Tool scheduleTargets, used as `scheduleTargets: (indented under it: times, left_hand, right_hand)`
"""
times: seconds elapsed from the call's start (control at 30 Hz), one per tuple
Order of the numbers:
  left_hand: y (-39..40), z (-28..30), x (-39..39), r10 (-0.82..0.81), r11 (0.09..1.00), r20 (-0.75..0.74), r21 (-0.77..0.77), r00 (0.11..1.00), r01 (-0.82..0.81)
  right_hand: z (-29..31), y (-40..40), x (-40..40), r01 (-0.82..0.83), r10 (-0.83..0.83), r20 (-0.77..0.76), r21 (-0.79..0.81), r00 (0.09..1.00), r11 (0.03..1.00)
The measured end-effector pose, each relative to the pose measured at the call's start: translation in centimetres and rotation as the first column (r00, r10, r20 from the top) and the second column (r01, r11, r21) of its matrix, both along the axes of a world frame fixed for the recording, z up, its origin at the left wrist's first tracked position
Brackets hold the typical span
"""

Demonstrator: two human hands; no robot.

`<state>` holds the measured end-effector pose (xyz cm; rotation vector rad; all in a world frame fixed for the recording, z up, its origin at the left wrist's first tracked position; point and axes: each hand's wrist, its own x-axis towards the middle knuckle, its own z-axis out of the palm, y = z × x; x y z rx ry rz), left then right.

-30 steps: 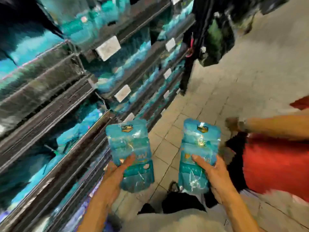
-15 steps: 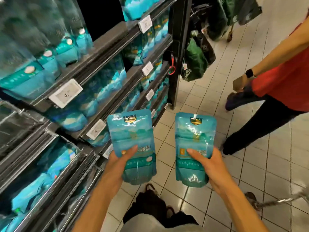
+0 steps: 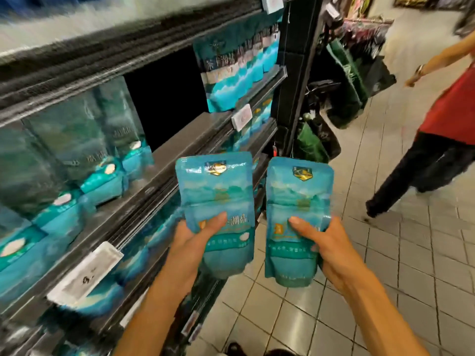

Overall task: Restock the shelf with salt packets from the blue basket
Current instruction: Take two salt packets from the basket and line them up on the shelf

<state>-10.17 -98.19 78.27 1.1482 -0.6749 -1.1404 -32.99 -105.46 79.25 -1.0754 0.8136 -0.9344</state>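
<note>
My left hand (image 3: 191, 240) grips a teal salt packet (image 3: 216, 191) upright, thumb across its front. My right hand (image 3: 326, 247) holds a second teal salt packet (image 3: 298, 201) the same way, just to the right of the first. Both packets hover in front of the dark shelf (image 3: 180, 150), level with its front edge. On that shelf a row of similar salt packets (image 3: 102, 155) stands at the left, and a dark gap (image 3: 167, 98) opens behind the bare shelf board. The blue basket is out of view.
Taller teal bags (image 3: 236, 70) stand at the shelf's right end by a black upright post (image 3: 300, 80). White price tags (image 3: 87, 273) hang on the shelf edges. A person in a red top (image 3: 449, 106) walks on the tiled floor (image 3: 385, 278) at the right. Green bags (image 3: 349, 73) hang behind the post.
My view has risen and swung toward a higher shelf, and both packets came up with my hands. The person in red has moved farther away to the right.
</note>
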Motion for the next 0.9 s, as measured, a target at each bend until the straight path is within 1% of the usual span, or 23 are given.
scheduleTargets:
  times: [0.17, 0.23, 0.3, 0.4, 0.47, 0.53, 0.6, 0.67, 0.77, 0.83, 0.9]
  left_hand:
    - [-5.1, 3.6, 1.1, 0.021, 0.996, 0.054, -0.083, 0.998, -0.016]
    - [-6.8, 4.7, 1.6, 0.087, 0.991, 0.079, -0.104, 0.993, -0.079]
    - [-8.6, 5.5, 2.2, 0.163, 0.981, 0.141, -0.130, 0.977, -0.145]
    - [-10.9, 6.6, 2.8, 0.267, 0.958, 0.232, -0.174, 0.936, -0.230]
    - [-12.3, 7.7, 3.0, 0.345, 0.935, 0.288, -0.190, 0.893, -0.300]
    - [-13.4, 8.7, 3.2, 0.436, 0.898, 0.343, -0.230, 0.832, -0.376]
    - [-13.8, 9.5, 3.5, 0.516, 0.857, 0.422, -0.254, 0.745, -0.449]
    - [-13.5, 9.8, 3.5, 0.572, 0.815, 0.507, -0.258, 0.645, -0.519]
    - [-12.2, 8.5, 2.6, 0.650, 0.717, 0.601, -0.283, 0.465, -0.637]
    - [-11.3, 7.3, 1.8, 0.683, 0.658, 0.618, -0.288, 0.390, -0.696]
    - [-10.3, 6.3, 1.2, 0.692, 0.625, 0.643, -0.306, 0.328, -0.718]
  right_hand:
    - [3.6, -6.3, 4.0, -0.105, 0.106, 0.001, -0.125, 0.994, 0.987]
    - [4.6, -8.8, 5.7, -0.135, 0.136, -0.006, -0.165, 0.991, 0.977]
    - [5.5, -11.3, 7.3, -0.181, 0.183, -0.004, -0.190, 0.983, 0.965]
    - [6.6, -14.5, 9.6, -0.286, 0.293, 0.001, -0.221, 0.956, 0.933]
    - [7.3, -16.2, 11.1, -0.319, 0.330, 0.014, -0.227, 0.944, 0.920]
    - [7.8, -17.8, 12.5, -0.339, 0.361, 0.069, -0.218, 0.930, 0.915]
    - [8.5, -19.3, 14.2, -0.370, 0.396, 0.108, -0.204, 0.912, 0.907]
    - [9.2, -20.4, 15.7, -0.385, 0.408, 0.093, -0.197, 0.908, 0.902]
    - [9.6, -21.3, 17.5, -0.388, 0.405, 0.053, -0.201, 0.913, 0.900]
    - [9.5, -21.5, 18.1, -0.388, 0.403, 0.053, -0.189, 0.913, 0.902]
    - [9.4, -21.6, 18.5, -0.391, 0.407, 0.070, -0.176, 0.911, 0.904]
